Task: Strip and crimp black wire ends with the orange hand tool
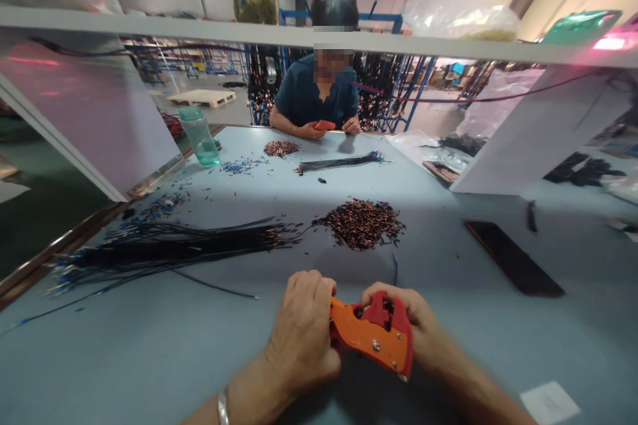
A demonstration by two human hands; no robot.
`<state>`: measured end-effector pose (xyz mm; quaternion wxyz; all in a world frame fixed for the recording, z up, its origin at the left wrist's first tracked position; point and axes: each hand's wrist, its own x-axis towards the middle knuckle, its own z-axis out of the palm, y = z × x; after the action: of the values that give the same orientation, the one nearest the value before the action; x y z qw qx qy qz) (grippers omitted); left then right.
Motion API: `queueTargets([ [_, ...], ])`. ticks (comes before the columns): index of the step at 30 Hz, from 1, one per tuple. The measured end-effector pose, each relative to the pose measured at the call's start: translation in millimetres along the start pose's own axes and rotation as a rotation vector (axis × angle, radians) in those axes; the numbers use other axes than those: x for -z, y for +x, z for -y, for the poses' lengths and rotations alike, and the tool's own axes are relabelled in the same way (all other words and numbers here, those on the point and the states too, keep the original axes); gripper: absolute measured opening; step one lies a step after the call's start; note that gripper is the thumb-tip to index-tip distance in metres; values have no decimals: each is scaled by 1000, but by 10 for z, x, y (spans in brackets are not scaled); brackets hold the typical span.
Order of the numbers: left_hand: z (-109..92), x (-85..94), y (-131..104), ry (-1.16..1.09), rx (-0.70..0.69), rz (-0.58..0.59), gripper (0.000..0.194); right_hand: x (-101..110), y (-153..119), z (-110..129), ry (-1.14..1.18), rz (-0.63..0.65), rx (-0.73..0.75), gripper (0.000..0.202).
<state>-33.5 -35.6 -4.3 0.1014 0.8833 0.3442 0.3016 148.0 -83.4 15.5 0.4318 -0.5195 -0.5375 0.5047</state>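
Observation:
My left hand (305,329) is wrapped round the handle end of an orange and red hand tool (373,340). At the tool's red jaws, my right hand (399,302) has its fingers bent behind the head; what they pinch there is hidden. A short black wire with a blue tip (395,269) shows just above the right fingers. Beyond the hands lies a pile of small black and copper pieces (366,222). To its left is a long bundle of black wires (184,246) with blue-tipped ends.
A black phone (513,257) lies at right. Further back are a green bottle (200,136), a smaller copper-coloured pile (281,148), a second wire bundle (341,163) and a seated person (319,96) holding a red tool. A white shelf (299,33) crosses above.

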Motion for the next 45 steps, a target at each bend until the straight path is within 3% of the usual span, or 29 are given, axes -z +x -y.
queueTargets([
  [10,-42,48,0,-74,10,75,41,34,17,-55,172,-20,-106,12],
  [17,-70,188,50,-212,-10,231,51,25,19,18,271,-37,-214,30],
  [21,-12,182,69,-276,-46,294,51,21,31,42,245,-49,-223,35],
  [25,45,113,69,-236,-84,228,56,31,46,12,275,-86,-234,29],
  [32,42,88,65,-36,-96,-50,47,-6,54,-73,414,-83,-225,22],
  [37,23,70,60,-35,-21,-103,38,-108,39,-3,460,-110,-236,34],
  [41,20,43,63,-38,52,-116,35,-178,29,-49,511,-15,-192,47],
  [45,-15,39,79,-56,58,-131,37,-213,20,-153,575,27,-130,47],
])
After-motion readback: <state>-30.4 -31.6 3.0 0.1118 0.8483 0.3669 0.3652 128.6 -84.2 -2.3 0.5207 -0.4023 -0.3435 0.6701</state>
